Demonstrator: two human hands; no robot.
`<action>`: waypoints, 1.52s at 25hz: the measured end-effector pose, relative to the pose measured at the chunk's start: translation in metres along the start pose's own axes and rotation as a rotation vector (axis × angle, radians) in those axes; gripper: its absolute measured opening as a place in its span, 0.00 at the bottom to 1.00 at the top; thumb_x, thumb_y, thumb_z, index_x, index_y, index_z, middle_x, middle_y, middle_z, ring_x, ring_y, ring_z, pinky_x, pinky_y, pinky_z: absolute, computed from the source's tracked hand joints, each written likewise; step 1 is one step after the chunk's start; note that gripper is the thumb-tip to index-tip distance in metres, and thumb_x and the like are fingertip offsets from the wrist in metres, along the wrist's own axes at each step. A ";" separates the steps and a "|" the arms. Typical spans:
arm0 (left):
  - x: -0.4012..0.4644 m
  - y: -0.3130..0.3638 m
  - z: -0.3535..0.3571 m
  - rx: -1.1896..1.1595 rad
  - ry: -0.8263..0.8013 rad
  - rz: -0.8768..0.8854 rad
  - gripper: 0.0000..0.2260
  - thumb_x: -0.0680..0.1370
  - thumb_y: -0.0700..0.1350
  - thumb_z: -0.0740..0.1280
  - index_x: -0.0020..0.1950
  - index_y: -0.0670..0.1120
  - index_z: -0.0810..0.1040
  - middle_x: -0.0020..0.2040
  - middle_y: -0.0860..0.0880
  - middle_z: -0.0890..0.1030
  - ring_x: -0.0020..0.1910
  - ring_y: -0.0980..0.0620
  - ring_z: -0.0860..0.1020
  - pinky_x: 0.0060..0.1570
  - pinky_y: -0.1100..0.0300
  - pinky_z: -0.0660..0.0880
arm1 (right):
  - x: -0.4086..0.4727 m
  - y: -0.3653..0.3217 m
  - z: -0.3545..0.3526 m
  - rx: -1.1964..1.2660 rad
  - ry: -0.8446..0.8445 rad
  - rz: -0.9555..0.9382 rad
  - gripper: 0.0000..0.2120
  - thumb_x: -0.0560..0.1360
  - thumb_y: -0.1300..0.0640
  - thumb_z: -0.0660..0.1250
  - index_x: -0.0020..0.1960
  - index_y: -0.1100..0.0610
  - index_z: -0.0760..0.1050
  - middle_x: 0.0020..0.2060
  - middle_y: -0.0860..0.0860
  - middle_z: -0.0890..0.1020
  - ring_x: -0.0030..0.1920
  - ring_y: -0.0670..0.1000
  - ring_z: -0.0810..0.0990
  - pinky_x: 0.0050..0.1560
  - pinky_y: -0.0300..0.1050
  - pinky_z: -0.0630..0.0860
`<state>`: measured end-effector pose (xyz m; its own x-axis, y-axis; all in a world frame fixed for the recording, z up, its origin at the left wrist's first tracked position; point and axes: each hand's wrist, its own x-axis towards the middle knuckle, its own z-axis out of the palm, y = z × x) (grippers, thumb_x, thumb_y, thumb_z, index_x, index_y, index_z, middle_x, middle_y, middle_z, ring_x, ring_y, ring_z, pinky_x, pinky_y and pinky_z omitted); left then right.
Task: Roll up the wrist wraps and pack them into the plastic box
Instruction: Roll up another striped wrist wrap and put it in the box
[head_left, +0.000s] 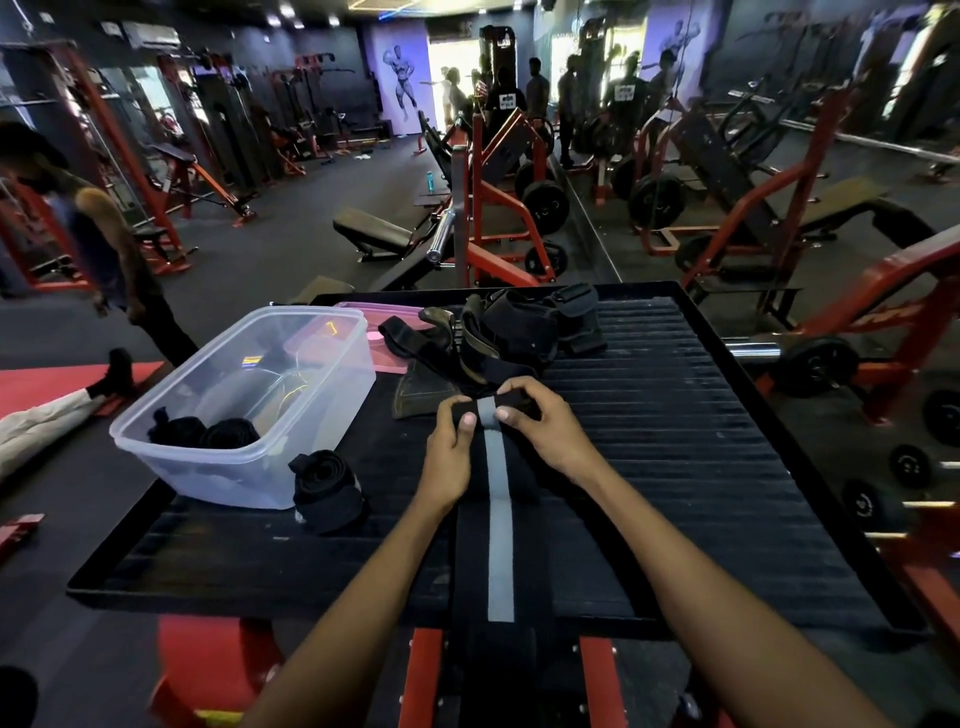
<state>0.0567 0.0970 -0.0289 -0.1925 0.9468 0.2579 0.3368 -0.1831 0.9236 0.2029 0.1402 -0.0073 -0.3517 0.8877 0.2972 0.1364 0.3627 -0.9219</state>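
A black wrist wrap with a grey stripe (500, 530) lies lengthwise on the black ribbed platform (701, 467), its near end hanging over the front edge. Its far end is a small roll, which my left hand (451, 441) and my right hand (545, 421) grip from either side, thumbs on top. The clear plastic box (311, 415) stands at the left and holds two rolled black wraps (205, 432). Another rolled black wrap (326, 491) stands on the platform beside the box's near corner.
A pile of black straps and supports (509, 327) lies at the back of the platform, with a pink lid (387, 332) behind the box. Red gym machines, weight plates and several people surround the platform.
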 end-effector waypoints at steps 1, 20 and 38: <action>0.000 0.001 -0.001 -0.013 -0.004 0.004 0.18 0.80 0.53 0.56 0.63 0.42 0.67 0.50 0.52 0.75 0.48 0.60 0.73 0.45 0.79 0.66 | -0.002 -0.001 0.000 0.012 -0.016 0.013 0.07 0.74 0.59 0.68 0.52 0.56 0.75 0.47 0.47 0.78 0.47 0.41 0.76 0.48 0.29 0.71; 0.001 0.006 -0.003 -0.249 -0.037 -0.048 0.09 0.78 0.41 0.63 0.59 0.47 0.74 0.52 0.51 0.80 0.51 0.59 0.79 0.49 0.72 0.73 | -0.002 0.002 -0.001 0.087 -0.032 0.063 0.08 0.77 0.60 0.64 0.56 0.58 0.72 0.47 0.47 0.75 0.47 0.42 0.73 0.50 0.31 0.69; 0.001 0.006 -0.004 -0.329 -0.062 -0.165 0.10 0.77 0.50 0.65 0.57 0.53 0.76 0.49 0.51 0.80 0.51 0.53 0.76 0.50 0.57 0.72 | 0.001 0.007 -0.004 0.116 0.020 0.048 0.06 0.77 0.60 0.64 0.54 0.54 0.71 0.48 0.46 0.76 0.51 0.46 0.73 0.55 0.39 0.68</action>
<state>0.0546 0.0959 -0.0220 -0.1596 0.9831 0.0893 -0.0104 -0.0921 0.9957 0.2068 0.1449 -0.0128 -0.3286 0.9090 0.2563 0.0438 0.2857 -0.9573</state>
